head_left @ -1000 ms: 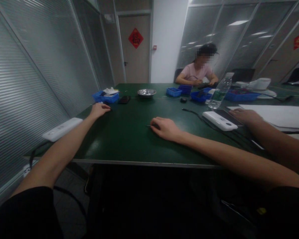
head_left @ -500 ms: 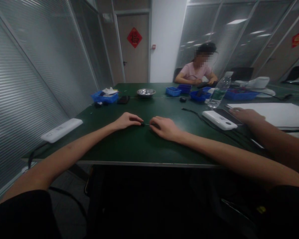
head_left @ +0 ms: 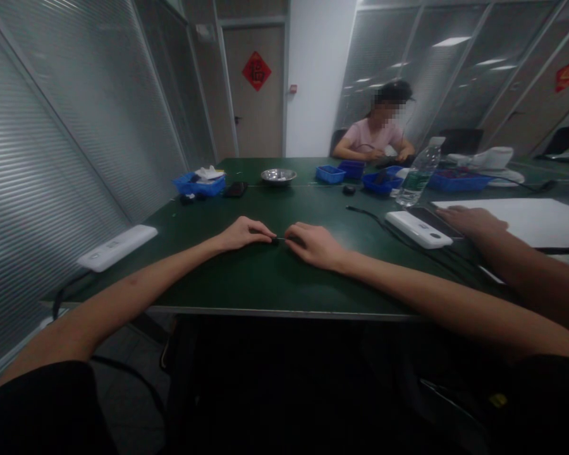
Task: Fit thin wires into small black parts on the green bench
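My left hand (head_left: pixel 243 234) rests near the middle of the green table (head_left: pixel 246 284). Its thumb and fingers pinch a small black piece (head_left: pixel 275 241), too small to identify. Opposite it, my right hand (head_left: pixel 317 245) has its fingers curled around a thin tool whose slim metal shaft (head_left: pixel 281 238) points left at the black piece. The rest of the tool is hidden inside the fingers. Only a narrow gap separates the two hands, and whether the shaft's tip touches the piece I cannot tell.
A metal bowl (head_left: pixel 278 177) and blue trays (head_left: pixel 330 175) stand farther back. White power banks (head_left: pixel 117 248) lie at both sides. At right are a water bottle (head_left: pixel 420 174), a phone (head_left: pixel 435 222) and another person's hand (head_left: pixel 474 221) on white paper. A person (head_left: pixel 374 136) sits across.
My left hand has shifted slightly right with the black piece, closer to my right hand. My right hand stays in nearly the same place.
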`<state>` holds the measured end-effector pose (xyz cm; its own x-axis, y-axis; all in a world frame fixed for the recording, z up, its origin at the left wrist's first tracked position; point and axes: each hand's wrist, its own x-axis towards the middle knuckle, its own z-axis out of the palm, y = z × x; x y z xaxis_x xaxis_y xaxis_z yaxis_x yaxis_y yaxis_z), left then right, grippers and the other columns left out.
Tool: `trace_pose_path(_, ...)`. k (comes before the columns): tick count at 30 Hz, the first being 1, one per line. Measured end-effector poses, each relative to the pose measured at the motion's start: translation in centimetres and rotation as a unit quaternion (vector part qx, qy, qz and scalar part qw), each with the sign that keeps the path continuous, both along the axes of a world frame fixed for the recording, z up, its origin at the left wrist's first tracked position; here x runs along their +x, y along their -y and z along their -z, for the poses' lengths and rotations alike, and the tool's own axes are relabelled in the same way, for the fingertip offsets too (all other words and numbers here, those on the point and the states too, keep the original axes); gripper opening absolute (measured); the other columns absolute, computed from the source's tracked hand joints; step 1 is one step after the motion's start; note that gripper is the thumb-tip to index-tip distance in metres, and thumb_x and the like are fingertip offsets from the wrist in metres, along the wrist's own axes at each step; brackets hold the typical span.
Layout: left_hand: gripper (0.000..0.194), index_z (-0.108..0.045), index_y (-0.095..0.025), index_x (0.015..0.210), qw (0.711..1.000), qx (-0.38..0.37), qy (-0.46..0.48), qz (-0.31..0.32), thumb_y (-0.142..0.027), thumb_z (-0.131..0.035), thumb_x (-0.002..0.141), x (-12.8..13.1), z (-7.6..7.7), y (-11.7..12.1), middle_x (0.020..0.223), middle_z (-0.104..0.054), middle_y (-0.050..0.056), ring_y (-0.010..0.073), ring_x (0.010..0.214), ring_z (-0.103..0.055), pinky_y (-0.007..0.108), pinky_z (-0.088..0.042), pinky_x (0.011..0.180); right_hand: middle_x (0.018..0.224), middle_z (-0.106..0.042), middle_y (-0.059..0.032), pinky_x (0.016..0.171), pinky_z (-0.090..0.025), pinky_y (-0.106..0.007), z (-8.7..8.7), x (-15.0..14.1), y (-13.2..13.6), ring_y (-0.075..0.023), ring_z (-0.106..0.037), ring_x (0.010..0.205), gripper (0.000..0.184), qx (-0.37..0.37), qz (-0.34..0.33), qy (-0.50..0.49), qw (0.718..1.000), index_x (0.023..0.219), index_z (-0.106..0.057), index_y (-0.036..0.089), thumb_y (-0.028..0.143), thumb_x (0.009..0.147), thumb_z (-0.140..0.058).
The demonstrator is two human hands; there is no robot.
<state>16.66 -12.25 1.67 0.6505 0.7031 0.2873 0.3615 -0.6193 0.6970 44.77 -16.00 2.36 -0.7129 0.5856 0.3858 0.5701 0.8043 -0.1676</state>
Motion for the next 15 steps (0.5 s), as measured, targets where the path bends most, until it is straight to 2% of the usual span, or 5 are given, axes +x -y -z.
trace_pose_path(5,0.028,-0.082,-0.023,0.11,1.0,0.006,-0.002,0.013,-0.039,-0.076,0.089,0.31,0.12,0.17,0.11,-0.079,0.008,0.0225,0.102,-0.072,0.035,-0.052,0.094,0.112,-0.067,-0.0089,0.08,-0.046,-0.03,-0.08,-0.05,0.0,-0.0196,-0.064,0.092,0.023,-0.005,-0.027,0.008,1.0,0.12,-0.063,0.019,0.032,0.104,-0.052)
trace_pose_path(15,0.038,-0.077,-0.023,0.124,0.999,-0.017,-0.02,0.04,-0.04,-0.075,0.09,0.57,-0.36,0.55,0.115,-0.077,0.008,0.023,0.106,-0.07,0.035,-0.052,0.094,0.113,-0.067,-0.0089,0.079,-0.045,-0.029,0.0,-0.17,0.03,-0.0196,-0.064,0.093,0.023,-0.006,-0.005,-0.004,1.0,0.121,-0.062,0.02,0.033,0.106,-0.05)
